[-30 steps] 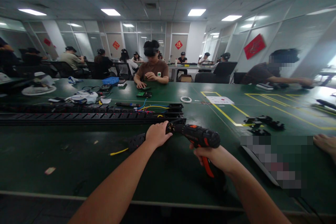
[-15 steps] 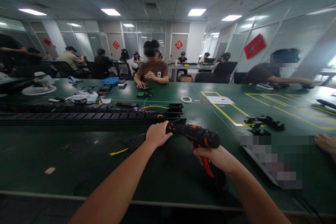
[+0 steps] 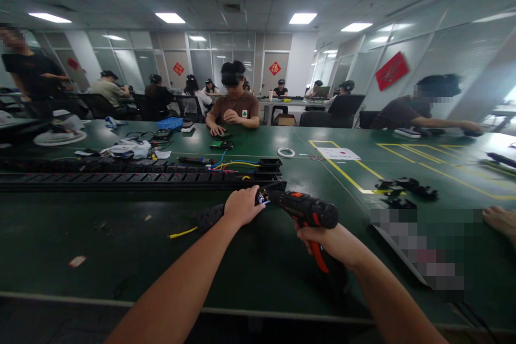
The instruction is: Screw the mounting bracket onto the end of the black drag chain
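My right hand (image 3: 320, 236) is wrapped round the grip of a black and orange cordless drill (image 3: 308, 208). The drill lies level, its nose pointing left at the end of a black socket unit (image 3: 210, 217). Over that unit my left hand (image 3: 242, 207) is closed, steadying it on the table. Bright light falls on the metal parts at the unit's end, just under the drill's tip. Whether the bit touches a screw I cannot tell. A yellow wire (image 3: 183, 233) sticks out from the unit's left side.
Long black power strips (image 3: 141, 180) with loose wires lie just beyond my hands on the green table (image 3: 121, 247). Black brackets (image 3: 407, 188) and a roll of white tape (image 3: 286, 152) sit to the right. A co-worker (image 3: 234, 107) sits opposite; another hand (image 3: 500, 220) rests at far right.
A light now shines on the socket unit's end at the drill's tip. My hands have hardly moved. At far left, a standing person has come more fully into view.
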`<state>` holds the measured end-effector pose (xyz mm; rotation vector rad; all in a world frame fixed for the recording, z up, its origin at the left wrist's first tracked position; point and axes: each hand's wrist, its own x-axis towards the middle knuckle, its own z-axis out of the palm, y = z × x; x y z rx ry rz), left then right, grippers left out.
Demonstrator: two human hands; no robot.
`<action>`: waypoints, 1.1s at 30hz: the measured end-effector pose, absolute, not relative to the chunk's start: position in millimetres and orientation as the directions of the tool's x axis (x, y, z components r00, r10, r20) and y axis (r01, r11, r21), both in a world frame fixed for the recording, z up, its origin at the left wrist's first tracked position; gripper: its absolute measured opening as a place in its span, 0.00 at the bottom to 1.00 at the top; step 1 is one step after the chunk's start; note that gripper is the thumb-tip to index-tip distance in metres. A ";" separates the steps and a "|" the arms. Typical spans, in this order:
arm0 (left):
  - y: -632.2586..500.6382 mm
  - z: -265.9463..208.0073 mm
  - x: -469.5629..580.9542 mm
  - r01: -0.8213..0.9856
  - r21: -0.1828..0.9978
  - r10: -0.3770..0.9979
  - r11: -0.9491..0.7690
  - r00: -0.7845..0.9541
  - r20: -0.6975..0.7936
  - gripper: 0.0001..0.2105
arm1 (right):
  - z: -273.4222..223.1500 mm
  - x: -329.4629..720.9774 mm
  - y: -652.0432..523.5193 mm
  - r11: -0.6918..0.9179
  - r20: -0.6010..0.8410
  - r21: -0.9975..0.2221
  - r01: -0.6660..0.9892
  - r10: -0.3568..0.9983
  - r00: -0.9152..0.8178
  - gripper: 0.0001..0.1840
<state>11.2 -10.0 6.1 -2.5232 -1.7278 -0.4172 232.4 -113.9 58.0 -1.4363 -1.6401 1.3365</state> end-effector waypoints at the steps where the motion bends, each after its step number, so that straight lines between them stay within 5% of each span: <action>1: -10.1 6.2 11.3 0.923 0.105 0.908 -0.371 0.336 0.250 0.28 | 58.1 232.6 -113.8 -0.072 -0.180 -0.923 0.377 0.948 -0.261 0.04; 33: -7.7 1.4 10.8 0.917 0.110 0.896 -0.383 0.340 0.286 0.27 | 60.0 232.6 -114.3 -0.113 -0.205 -0.930 0.349 0.949 -0.240 0.10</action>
